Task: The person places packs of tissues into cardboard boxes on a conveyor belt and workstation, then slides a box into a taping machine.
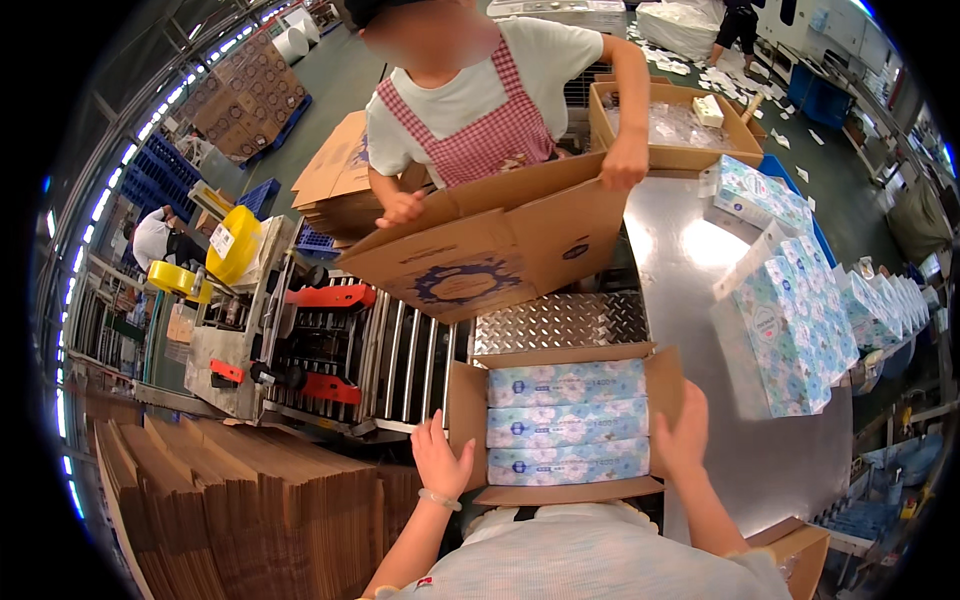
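Observation:
An open brown carton (465, 400) stands in front of me on the metal plate, its flaps spread out. Three pale blue flowered tissue packs (566, 422) lie side by side inside it. My left hand (441, 458) rests with spread fingers on the carton's left flap. On the right flap lies my right hand (682, 432), pressing from outside. Opposite me a person in a red checked apron holds a flat, printed brown carton (500, 245) with both hands.
A roller conveyor (400, 355) with a tape sealing machine (260, 330) runs to the left. Stacks of flat cardboard (240, 500) stand at lower left. Several tissue packs (790, 320) are piled on the steel table (690, 250) at right. Another open box (670, 125) sits behind.

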Motion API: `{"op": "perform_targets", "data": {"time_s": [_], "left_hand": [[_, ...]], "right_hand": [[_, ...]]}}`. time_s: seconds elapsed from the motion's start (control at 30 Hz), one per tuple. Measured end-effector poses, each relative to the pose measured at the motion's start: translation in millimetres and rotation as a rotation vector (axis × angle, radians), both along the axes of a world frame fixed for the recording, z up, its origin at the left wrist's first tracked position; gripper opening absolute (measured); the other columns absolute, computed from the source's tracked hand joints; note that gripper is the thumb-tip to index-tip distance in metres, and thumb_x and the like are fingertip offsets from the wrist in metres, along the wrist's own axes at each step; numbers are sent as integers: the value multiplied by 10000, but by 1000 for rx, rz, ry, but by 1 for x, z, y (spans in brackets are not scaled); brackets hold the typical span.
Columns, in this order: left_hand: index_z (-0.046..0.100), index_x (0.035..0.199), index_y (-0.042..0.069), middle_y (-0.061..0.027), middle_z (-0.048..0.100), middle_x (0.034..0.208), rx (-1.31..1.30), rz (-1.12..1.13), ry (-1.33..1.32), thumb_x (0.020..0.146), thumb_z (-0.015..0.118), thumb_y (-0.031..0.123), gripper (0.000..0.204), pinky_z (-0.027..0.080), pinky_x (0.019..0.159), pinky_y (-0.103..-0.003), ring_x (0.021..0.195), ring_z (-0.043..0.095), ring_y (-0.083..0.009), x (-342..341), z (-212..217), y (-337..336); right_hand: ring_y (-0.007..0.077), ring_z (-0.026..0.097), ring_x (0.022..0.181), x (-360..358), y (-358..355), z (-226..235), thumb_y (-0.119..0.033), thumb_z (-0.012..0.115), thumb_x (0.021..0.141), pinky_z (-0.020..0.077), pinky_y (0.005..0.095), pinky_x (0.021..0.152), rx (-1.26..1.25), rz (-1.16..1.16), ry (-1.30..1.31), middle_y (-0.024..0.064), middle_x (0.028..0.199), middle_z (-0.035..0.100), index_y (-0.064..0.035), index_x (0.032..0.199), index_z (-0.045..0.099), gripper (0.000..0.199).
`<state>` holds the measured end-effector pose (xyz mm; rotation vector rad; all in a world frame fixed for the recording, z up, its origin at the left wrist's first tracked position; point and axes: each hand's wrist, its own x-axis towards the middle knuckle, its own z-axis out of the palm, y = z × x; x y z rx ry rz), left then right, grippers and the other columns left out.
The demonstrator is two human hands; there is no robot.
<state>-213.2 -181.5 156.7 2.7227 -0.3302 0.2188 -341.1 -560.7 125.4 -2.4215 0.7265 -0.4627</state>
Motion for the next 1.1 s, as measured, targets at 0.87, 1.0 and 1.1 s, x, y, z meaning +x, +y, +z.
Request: {"op": "perform_targets", "data": {"time_s": [0.87,1.0,1.1], "left_hand": [[37,1611,-24,-379,-94,1628,228,-808,1214,622,838,739,1484,150,1253,-442,1544,10,-486,196,-36,266],[81,1630,44,-384,-51,1630,300,-800,1265,616,849,721,1441,150,1252,-456,1543,42,-490,204,-27,255],[146,1632,73,-390,0,1629,203,-766,1211,612,849,715,1395,139,1250,-476,1549,38,-477,203,-27,259]], "right_hand": [[459,210,1511,263,349,-39,-262,532,1007,187,495,1238,331,455,217,310,1632,185,38,1604,75,809],[462,163,1527,269,346,-39,-275,534,1009,158,502,1245,305,493,251,303,1645,145,37,1605,70,818],[456,189,1522,258,322,-39,-217,536,1006,165,493,1243,471,499,75,312,1632,178,45,1603,73,800]]}}
